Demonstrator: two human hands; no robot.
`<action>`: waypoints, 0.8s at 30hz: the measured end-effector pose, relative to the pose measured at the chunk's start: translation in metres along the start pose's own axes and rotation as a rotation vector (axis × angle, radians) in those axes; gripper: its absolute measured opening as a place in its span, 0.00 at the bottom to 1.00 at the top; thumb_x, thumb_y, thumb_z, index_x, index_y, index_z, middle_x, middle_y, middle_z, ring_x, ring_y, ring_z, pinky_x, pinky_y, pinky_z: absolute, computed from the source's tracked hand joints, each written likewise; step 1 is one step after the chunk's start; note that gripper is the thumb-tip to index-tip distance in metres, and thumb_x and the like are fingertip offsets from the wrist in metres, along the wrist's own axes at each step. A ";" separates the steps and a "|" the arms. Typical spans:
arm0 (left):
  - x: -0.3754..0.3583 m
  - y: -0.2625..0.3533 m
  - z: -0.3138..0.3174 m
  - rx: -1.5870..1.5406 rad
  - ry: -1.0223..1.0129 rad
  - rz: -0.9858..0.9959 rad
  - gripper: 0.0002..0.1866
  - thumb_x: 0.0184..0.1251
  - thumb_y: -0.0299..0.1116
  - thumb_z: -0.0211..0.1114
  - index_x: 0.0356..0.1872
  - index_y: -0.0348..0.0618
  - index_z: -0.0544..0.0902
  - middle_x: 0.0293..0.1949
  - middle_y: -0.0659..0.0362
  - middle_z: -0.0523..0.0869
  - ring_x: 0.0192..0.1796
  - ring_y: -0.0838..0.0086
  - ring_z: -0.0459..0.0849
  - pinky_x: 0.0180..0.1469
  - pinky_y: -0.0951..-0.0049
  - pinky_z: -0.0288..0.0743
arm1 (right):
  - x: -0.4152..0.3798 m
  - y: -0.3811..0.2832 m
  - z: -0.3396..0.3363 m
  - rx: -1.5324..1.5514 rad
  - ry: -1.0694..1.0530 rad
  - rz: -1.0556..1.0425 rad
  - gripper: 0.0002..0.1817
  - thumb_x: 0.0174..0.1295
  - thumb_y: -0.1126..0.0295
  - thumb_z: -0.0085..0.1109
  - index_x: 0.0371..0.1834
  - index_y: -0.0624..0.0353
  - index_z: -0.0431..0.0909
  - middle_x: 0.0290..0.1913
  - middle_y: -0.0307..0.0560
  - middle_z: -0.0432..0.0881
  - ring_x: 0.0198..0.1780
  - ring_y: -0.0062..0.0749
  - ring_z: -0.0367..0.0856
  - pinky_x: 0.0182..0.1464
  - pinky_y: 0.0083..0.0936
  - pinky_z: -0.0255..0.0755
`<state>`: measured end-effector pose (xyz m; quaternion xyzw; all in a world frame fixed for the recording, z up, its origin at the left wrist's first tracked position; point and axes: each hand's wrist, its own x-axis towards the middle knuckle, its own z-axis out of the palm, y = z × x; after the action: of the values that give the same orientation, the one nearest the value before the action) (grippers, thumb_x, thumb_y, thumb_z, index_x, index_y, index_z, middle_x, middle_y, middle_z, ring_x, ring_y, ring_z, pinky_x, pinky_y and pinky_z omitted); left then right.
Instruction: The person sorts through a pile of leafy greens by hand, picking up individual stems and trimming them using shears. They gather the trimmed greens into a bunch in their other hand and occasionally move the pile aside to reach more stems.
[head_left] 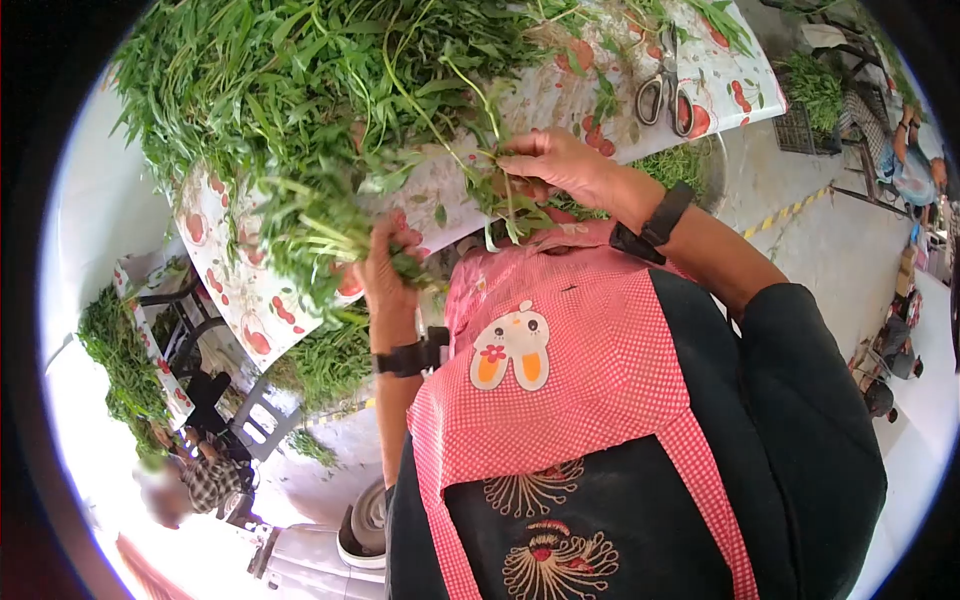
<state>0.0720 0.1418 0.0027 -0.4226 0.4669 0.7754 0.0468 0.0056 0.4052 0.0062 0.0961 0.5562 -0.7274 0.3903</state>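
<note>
head view: person at a table w/ a strawberry-print cloth, sorting leafy green stalks. left hand is closed round a bundle of stems, fingers wrapped tight near the cut ends, leaves fanning up-left. right hand has fingers pinched shut on a thin single stalk that runs up into the big heap of greens covering most of the table. judgement: to do this well, keep the pinch low on the stalk, draw it clear of the tangle w/o snapping, and lay it w/ ends level against the bundle; left grip should stay firm so the stems don't slide out.

around: scissors lie on the cloth, top right, well apart from both hands. more greens sit in piles below the table edge and on another table at left. other people work nearby, bottom left and far right. the tangled heap itself is the main snag; loose stalks cross the one being pulled.
</note>
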 end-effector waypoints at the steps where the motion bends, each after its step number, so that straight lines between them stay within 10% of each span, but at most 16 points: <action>1: -0.009 -0.001 0.013 0.017 -0.093 -0.051 0.11 0.56 0.34 0.69 0.30 0.40 0.76 0.23 0.60 0.78 0.21 0.76 0.75 0.20 0.77 0.71 | 0.003 -0.002 0.007 -0.053 0.005 -0.027 0.17 0.59 0.64 0.62 0.46 0.63 0.78 0.28 0.38 0.79 0.25 0.18 0.77 0.22 0.16 0.71; 15: -0.027 -0.004 0.032 0.052 -0.407 -0.124 0.11 0.66 0.36 0.60 0.41 0.39 0.77 0.32 0.59 0.81 0.26 0.77 0.77 0.24 0.78 0.72 | 0.024 -0.011 0.066 -0.324 -0.153 -0.086 0.14 0.62 0.67 0.57 0.46 0.63 0.78 0.23 0.36 0.78 0.17 0.15 0.74 0.17 0.15 0.69; 24: -0.018 -0.002 -0.003 0.221 -0.180 -0.066 0.09 0.64 0.35 0.61 0.39 0.41 0.77 0.29 0.60 0.80 0.24 0.78 0.75 0.23 0.79 0.70 | 0.021 -0.010 0.056 -0.392 -0.183 -0.121 0.12 0.61 0.66 0.57 0.46 0.57 0.81 0.21 0.33 0.77 0.18 0.13 0.70 0.19 0.14 0.66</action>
<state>0.0859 0.1465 0.0139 -0.3588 0.5292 0.7520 0.1603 0.0015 0.3471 0.0217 -0.0816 0.6539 -0.6331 0.4062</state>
